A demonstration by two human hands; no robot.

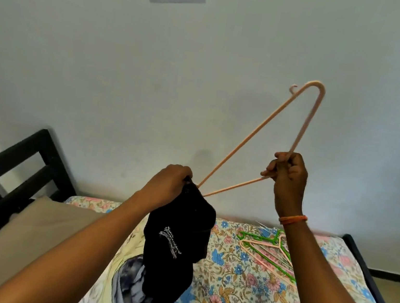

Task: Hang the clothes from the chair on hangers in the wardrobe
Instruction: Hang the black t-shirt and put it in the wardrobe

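Note:
My left hand grips the top of a black garment with white print, which hangs down over the bed. One end of a peach plastic hanger is pushed into the garment right at that hand. My right hand is closed around the hanger near its other end and holds it up, tilted, against the white wall. The hanger's small hook points up at the top. Under the black garment lies a grey and white patterned garment.
A bed with a floral sheet fills the lower view, with a black frame at left and right. Several green and peach hangers lie on the sheet at right. A beige pillow sits at left.

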